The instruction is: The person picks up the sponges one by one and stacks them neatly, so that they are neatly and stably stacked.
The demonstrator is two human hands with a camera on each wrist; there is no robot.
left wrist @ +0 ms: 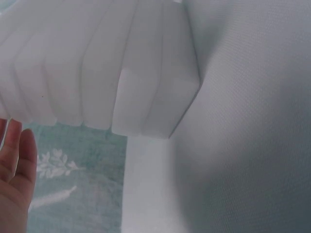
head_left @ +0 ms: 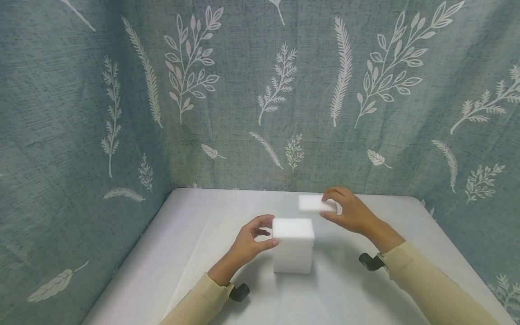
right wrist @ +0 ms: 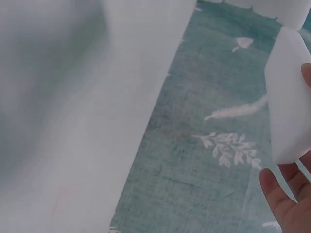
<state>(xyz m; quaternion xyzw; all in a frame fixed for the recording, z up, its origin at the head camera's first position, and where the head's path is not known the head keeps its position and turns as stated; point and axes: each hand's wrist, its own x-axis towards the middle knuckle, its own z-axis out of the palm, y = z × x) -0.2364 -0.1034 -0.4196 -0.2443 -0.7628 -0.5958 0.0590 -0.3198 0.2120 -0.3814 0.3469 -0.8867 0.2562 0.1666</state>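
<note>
A stack of several white, sponge-like blocks (head_left: 293,259) stands upright on the white table. My left hand (head_left: 248,239) is at its upper left side, with the thumb at the front corner and the curled index finger at the back corner of the top block (head_left: 293,229). In the left wrist view the stack's layers (left wrist: 99,77) show edge on, with the fingers (left wrist: 26,160) beside the upper ones. My right hand (head_left: 347,211) pinches a single white block (head_left: 310,203) by its right end, thumb in front and fingers behind. That block (right wrist: 286,97) is held up behind and right of the stack.
The white table (head_left: 195,257) runs back to a green leaf-patterned cloth (head_left: 243,90), which also hangs along the left and right sides. A dark wrist device sits under each sleeve (head_left: 426,280). Shadows fall on the table right of the stack.
</note>
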